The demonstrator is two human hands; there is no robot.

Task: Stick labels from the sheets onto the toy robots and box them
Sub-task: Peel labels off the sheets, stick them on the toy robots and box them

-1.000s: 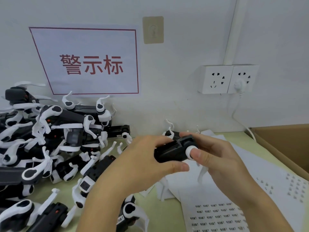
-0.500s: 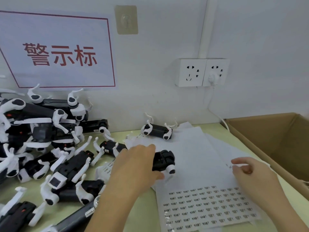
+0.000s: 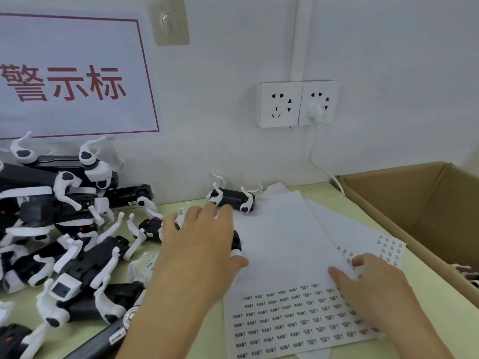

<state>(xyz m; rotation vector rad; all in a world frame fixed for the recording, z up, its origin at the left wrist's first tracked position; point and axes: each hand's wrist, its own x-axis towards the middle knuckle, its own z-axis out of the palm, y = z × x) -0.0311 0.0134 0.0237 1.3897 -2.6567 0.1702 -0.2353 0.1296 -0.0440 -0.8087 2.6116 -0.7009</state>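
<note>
My left hand [image 3: 199,244] lies over a black-and-white toy robot [image 3: 236,243] at the left edge of the label sheets, thumb curled under its end; most of the robot is hidden by my palm. My right hand [image 3: 375,288] rests on the front label sheet [image 3: 285,314], its index fingertip touching the edge of a second label sheet [image 3: 388,248] that sticks out to the right. Whether a label is lifted is not visible. An open cardboard box [image 3: 414,203] stands at the right.
A pile of toy robots [image 3: 77,255] fills the left of the green table. One more robot [image 3: 233,198] lies by the wall behind the sheets. A white cable [image 3: 321,167] runs from the wall socket behind the box. Toy parts [image 3: 466,274] show inside the box.
My right hand let go of the robot and went right onto the label sheets. My left hand lowered the robot to the sheets' left edge. The view turned right.
</note>
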